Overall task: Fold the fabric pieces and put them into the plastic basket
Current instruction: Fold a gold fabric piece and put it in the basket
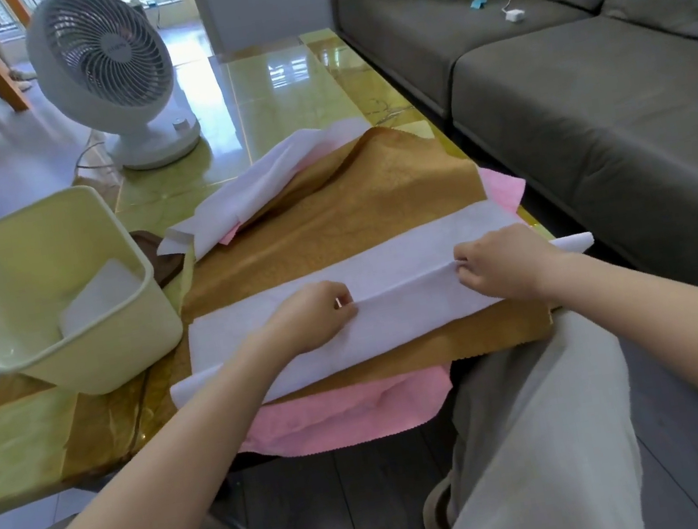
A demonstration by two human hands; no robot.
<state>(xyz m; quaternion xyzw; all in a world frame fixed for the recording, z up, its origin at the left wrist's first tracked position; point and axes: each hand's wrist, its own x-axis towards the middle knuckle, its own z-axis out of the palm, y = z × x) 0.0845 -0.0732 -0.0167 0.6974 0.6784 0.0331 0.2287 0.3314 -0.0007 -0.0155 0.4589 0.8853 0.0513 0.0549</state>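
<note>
Head view: white cloth [386,276] lies across the tan fabric [330,216] on the table [43,435], mid-fold. Left hand [310,317] and right hand [503,261] each pinch its crease line — keep both pinches level, pull taut, bring edges flush. Basket [26,336] sits left, one folded white piece [98,292] inside.
</note>
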